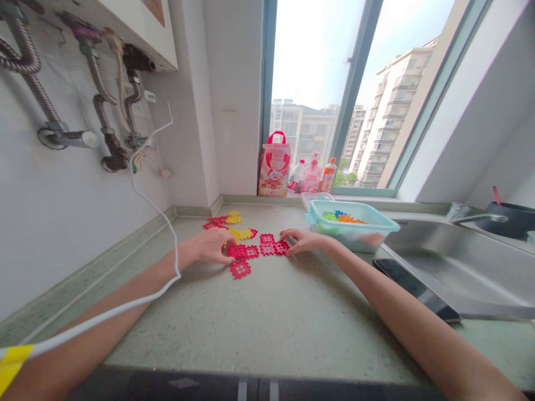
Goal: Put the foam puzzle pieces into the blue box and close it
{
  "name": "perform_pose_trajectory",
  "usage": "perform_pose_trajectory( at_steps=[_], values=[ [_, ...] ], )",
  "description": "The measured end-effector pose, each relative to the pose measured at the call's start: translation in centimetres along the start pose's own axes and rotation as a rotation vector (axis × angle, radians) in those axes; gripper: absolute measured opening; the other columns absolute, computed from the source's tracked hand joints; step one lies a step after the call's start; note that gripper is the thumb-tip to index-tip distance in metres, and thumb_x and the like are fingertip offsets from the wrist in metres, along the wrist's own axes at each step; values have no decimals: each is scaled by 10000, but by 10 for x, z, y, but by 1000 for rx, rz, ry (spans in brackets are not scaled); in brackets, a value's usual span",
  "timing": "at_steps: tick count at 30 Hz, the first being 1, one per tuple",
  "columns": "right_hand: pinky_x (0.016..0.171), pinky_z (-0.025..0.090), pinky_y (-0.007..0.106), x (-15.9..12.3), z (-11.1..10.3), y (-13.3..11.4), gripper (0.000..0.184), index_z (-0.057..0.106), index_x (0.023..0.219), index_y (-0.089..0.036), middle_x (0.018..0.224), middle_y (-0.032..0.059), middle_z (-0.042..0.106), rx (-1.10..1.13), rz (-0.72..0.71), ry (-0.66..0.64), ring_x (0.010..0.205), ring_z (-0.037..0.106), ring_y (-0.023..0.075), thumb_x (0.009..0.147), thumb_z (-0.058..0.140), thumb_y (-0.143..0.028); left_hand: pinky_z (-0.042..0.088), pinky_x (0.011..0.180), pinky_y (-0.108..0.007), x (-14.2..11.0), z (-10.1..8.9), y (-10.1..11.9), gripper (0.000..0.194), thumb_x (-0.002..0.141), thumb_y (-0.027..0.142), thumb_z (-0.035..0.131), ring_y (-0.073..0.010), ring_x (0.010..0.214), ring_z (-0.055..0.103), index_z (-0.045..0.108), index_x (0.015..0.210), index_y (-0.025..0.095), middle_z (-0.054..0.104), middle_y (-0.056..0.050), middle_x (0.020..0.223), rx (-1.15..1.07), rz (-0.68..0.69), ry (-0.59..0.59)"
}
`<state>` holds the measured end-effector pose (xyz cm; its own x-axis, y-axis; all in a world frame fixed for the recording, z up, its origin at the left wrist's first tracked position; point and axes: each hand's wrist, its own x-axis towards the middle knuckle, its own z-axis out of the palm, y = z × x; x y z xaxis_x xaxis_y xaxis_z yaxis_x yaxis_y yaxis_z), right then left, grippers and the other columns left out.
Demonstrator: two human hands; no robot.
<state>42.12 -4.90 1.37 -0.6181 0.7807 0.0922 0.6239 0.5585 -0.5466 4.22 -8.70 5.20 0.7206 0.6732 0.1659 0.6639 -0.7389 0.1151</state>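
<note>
At centre frame we note red interlocking tiles (241, 270), square, toothed, windowed. Our left hand (213, 245) pinches the left cluster (239, 252); our right hand (304, 241) pinches the right cluster (280, 248).

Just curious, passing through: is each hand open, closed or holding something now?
Left hand: partly closed, holding the left red cluster by its edge.
Right hand: likewise, on the right red cluster.

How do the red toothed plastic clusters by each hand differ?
The left red toothed plastic cluster has a square jutting toward the camera; the right red toothed plastic cluster has one jutting toward the window. The left hand touches the left cluster; the right hand touches the right cluster. Both show openwork squares.
</note>
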Motion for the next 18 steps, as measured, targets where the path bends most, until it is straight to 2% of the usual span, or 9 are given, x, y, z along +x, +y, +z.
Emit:
perform_pose_trajectory(
  at_steps=[4,9,11,14,18],
  values=[
    [1138,499,473,0,2,-6,462,791,1128,-258,1324,85,726,-12,14,16,1276,653,334,711,897,-424,474,754,-321,-1,3,-4,240,739,438,762,-222,784,659,734,867,237,746,-36,849,-6,-3,15],
    [1150,492,461,-13,14,-22,439,767,1128,-227,1452,120,663,-53,82,100,1324,638,326,739,890,-388,467,742,-317,-1,12,-15,250,759,435,761,-224,807,665,722,891,226,755,-42,884,-16,28,53],
    [1090,535,438,-24,20,-26,411,753,1114,-216,1397,114,698,-61,102,126,1248,682,312,760,865,-393,455,721,-312,-1,14,-19,247,763,430,757,-219,796,657,709,887,222,747,-40,876,-19,31,52],
    [993,580,417,-43,25,-31,385,734,1116,-222,1204,79,778,-105,93,191,1098,735,285,787,827,-401,435,679,-300,-1,16,-22,259,744,428,763,-202,758,633,683,876,219,728,-32,860,-48,14,42],
    [942,576,402,-61,15,-46,401,700,1182,-229,1103,76,790,-294,14,326,1013,747,274,806,784,-336,400,629,-293,-1,16,-21,243,715,394,747,-190,714,591,646,853,222,695,-22,827,-59,-6,31]
  ],
)
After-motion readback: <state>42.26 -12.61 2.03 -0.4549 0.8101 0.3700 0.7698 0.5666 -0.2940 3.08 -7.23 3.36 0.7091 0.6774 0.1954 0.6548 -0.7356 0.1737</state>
